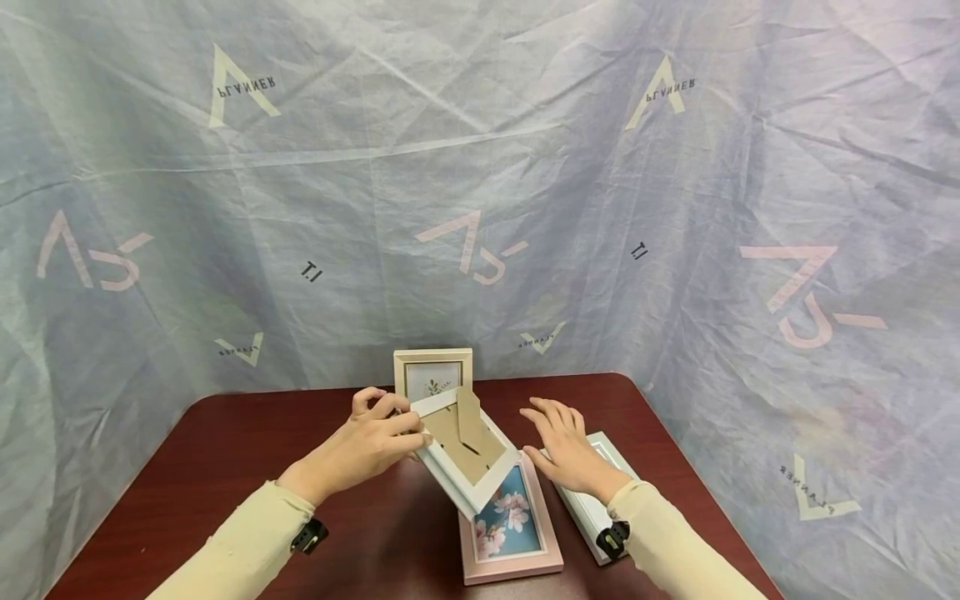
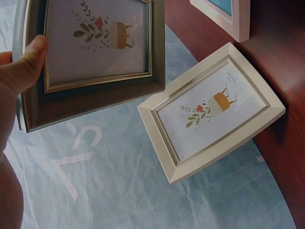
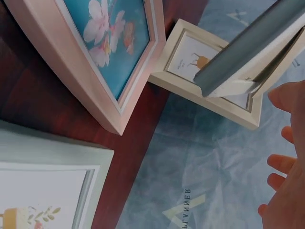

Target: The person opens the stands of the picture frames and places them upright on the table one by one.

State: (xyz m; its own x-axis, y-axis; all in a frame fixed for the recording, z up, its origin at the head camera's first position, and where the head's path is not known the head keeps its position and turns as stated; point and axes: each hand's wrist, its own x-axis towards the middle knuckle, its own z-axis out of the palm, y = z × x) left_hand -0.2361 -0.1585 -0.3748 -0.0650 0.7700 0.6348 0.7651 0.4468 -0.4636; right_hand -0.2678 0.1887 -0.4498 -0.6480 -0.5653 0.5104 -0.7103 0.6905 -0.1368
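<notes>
The left hand (image 1: pixel 378 435) grips a white frame (image 1: pixel 468 429) above the pink frame (image 1: pixel 517 529). To the pink frame's right, the right hand (image 1: pixel 566 446) hovers, grip wide.

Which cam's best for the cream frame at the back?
Left wrist: the cream frame shows nearly its whole front, plant print clear. In the head view, the held frame hides its lower part; in the right wrist view, the held frame cuts across it, covering part.

Creased, printed grey curtain (image 1: pixel 480 150) — dark-red table (image 1: pixel 202 467).
</notes>
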